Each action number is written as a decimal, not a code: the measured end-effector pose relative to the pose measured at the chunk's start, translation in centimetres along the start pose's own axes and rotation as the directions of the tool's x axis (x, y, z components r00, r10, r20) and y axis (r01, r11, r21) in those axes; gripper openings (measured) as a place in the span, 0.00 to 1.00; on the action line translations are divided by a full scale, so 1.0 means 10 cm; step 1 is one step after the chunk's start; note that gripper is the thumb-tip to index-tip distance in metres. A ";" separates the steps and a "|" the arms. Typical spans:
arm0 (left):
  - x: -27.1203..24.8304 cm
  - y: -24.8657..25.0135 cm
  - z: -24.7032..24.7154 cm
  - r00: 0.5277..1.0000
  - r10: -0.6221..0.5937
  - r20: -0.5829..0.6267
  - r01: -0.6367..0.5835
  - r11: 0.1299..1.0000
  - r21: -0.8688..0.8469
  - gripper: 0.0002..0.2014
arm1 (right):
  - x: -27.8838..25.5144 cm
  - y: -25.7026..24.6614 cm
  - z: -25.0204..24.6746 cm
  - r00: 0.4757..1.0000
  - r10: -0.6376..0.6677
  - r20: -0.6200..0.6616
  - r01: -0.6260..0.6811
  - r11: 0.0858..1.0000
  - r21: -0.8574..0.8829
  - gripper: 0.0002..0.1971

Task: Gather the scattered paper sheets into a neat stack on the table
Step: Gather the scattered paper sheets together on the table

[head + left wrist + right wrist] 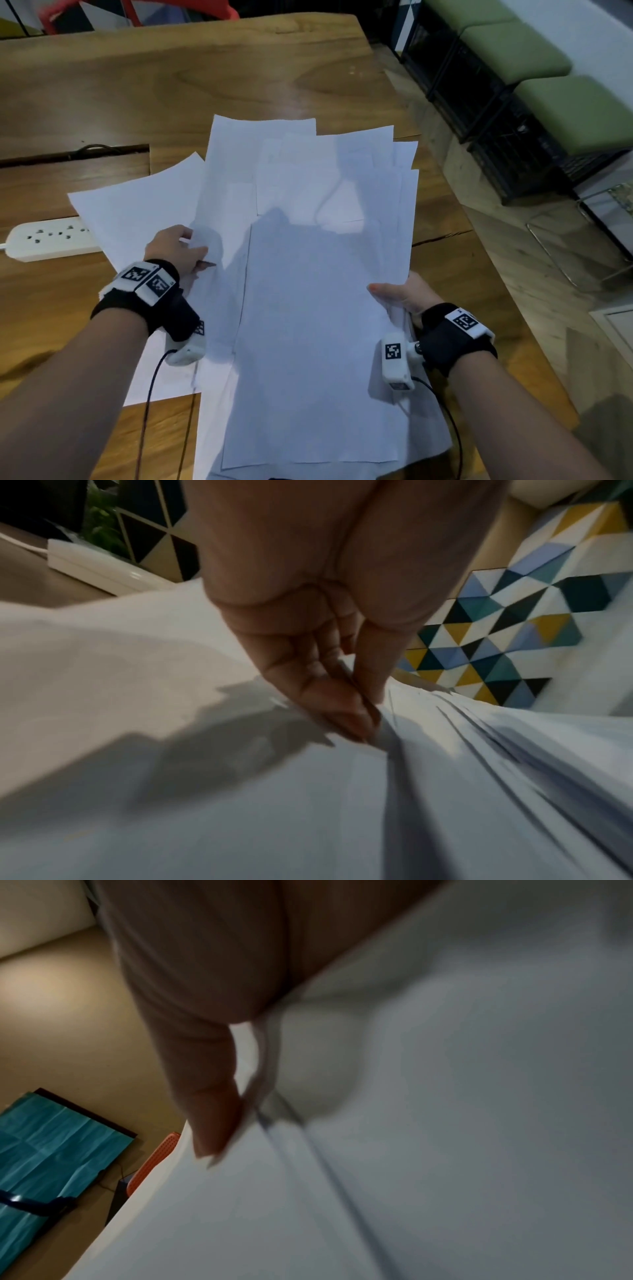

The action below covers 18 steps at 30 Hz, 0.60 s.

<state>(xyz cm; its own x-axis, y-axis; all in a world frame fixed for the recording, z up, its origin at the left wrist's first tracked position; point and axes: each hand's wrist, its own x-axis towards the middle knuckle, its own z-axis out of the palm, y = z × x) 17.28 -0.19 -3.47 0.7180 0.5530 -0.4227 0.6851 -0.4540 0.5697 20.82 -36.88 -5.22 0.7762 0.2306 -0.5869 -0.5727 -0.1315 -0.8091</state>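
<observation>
Several white paper sheets (pixel 308 274) lie fanned and overlapping in a loose bundle over the wooden table (pixel 171 85), their edges uneven at the far end. My left hand (pixel 178 250) pinches the bundle's left edge, thumb on top; the left wrist view shows the fingers (pixel 329 696) closed on the layered sheet edges (pixel 479 750). My right hand (pixel 400 294) grips the right edge, thumb over the top sheet and fingers hidden beneath. The right wrist view shows the thumb (pixel 212 1118) pressed on the paper (pixel 445 1123). One sheet (pixel 137 212) sticks out to the left.
A white power strip (pixel 44 240) lies on the table left of the sheets, partly under one. A cable slot (pixel 75 154) is cut in the tabletop behind it. The table's right edge drops to the floor; green-cushioned black crates (pixel 548 102) stand beyond.
</observation>
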 end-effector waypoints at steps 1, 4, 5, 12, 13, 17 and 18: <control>-0.06 -0.07 0.00 0.999 0.014 0.051 -0.010 0.998 -0.064 0.11 | 0.01 0.01 0.00 1.000 0.004 0.003 -0.004 1.000 0.021 0.25; -0.25 -0.30 -0.03 0.979 0.026 0.203 0.011 0.983 -0.182 0.12 | 0.01 0.02 -0.01 1.000 0.010 0.005 -0.010 0.999 0.033 0.30; -0.33 -0.35 -0.05 0.972 0.024 0.234 0.030 0.973 -0.227 0.11 | 0.01 0.02 -0.01 1.000 0.006 0.005 -0.006 1.000 0.031 0.33; -0.50 -0.31 -0.13 0.961 -0.083 0.264 0.195 0.881 -0.432 0.12 | 0.00 0.01 0.00 1.000 -0.008 0.001 0.008 1.000 0.008 0.24; -0.44 -0.26 -0.11 0.969 -0.089 0.230 0.182 0.888 -0.423 0.13 | -0.01 0.00 0.00 1.000 -0.007 -0.001 0.007 1.000 0.001 0.23; -0.41 -0.03 -0.02 0.972 0.057 0.226 0.005 0.965 -0.264 0.15 | -0.09 0.00 -0.01 0.999 -0.025 0.026 0.022 0.995 0.096 0.39; -0.43 -0.03 -0.01 0.950 0.090 0.300 0.006 0.953 -0.304 0.16 | -0.11 0.02 -0.03 0.999 -0.021 0.043 0.014 0.989 0.148 0.46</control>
<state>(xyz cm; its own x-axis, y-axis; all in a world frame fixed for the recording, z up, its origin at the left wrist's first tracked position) 13.96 -2.36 -1.73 0.7803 0.2744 -0.5619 0.6195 -0.2172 0.7543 19.91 -37.45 -4.71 0.7759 0.2749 -0.5679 -0.5943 0.0161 -0.8041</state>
